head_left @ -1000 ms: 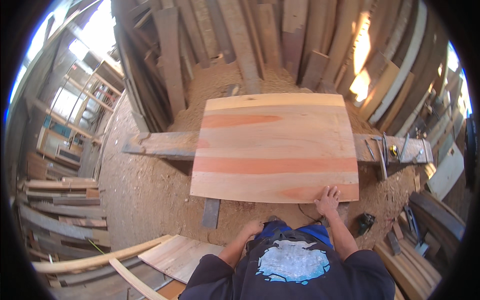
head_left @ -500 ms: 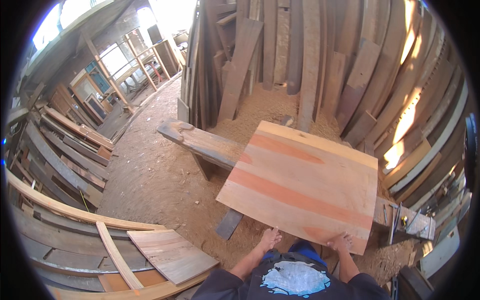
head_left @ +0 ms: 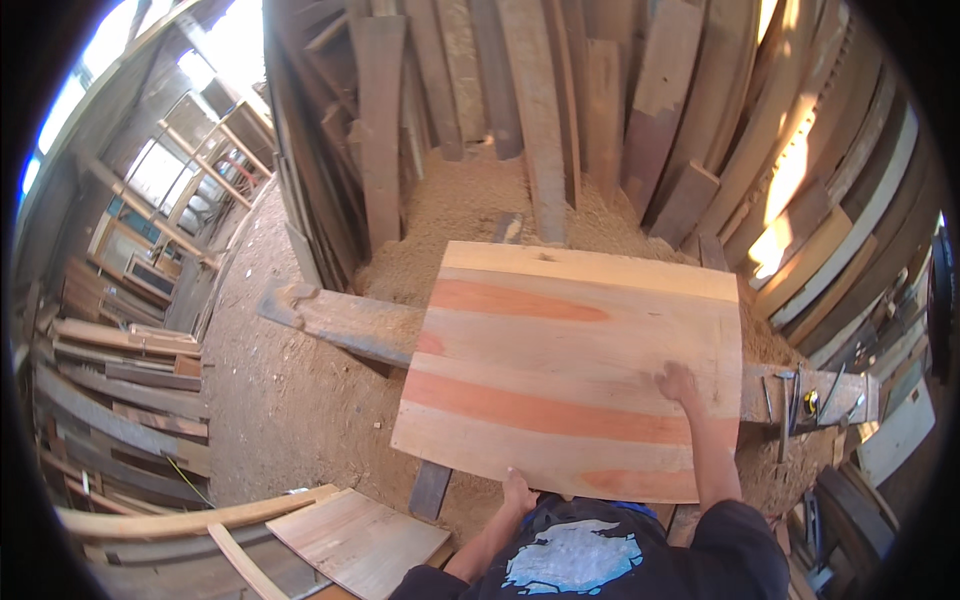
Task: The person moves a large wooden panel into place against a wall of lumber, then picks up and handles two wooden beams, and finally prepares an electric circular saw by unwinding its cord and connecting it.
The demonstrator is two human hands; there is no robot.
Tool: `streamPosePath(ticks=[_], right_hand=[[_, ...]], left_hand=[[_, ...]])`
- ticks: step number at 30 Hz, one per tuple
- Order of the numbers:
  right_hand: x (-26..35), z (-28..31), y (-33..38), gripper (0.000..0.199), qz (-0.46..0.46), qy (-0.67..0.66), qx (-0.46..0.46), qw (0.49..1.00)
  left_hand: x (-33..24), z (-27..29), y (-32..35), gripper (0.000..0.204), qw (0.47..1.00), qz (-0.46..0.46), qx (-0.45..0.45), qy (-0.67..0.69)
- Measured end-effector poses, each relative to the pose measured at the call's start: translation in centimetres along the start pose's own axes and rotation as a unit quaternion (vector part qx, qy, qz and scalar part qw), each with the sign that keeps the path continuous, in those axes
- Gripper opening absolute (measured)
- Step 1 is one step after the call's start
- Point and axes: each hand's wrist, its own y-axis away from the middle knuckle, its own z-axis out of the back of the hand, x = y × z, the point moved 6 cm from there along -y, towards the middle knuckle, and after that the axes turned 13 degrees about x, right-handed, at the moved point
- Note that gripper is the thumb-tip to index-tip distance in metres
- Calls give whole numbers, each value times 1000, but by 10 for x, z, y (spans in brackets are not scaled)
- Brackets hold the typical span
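A wide wooden panel (head_left: 570,350) with orange-red streaks and a pale yellow far strip lies across a rough plank bench (head_left: 345,318). My left hand (head_left: 518,493) holds the panel's near edge, its thumb up against the wood and its other fingers mostly hidden. Farther in, on the right half of the panel, my right hand (head_left: 678,385) rests on the face with its fingers stretched out and nothing in them. A dark board end (head_left: 429,490) sticks out from under the panel's near left side.
Hand tools and a yellow-and-black tape measure (head_left: 810,402) lie on the bench's right end. Tall planks (head_left: 535,120) lean beyond the sawdust-covered floor. A smaller panel (head_left: 358,540) rests on stacked timber at the lower left. More boards (head_left: 130,400) are piled at the left.
My right hand has moved from the near edge up onto the panel's face. My left hand has come to the near edge. The panel sits squarer, and the view has turned right.
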Motion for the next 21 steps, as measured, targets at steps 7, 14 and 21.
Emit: streamPosePath(ticks=[7, 14, 21], right_hand=[[115, 115, -124, 55, 82, 35, -154, 984], [152, 133, -263, 64, 67, 104, -129, 984], [157, 133, -285, 68, 77, 75, 63, 992]], left_hand=[[-2, -6, 37, 48, 987, -57, -121, -88], [4, 0, 42, 45, 975, -52, -201, -77], [-2, -41, 39, 50, 990, -116, -46, 71]])
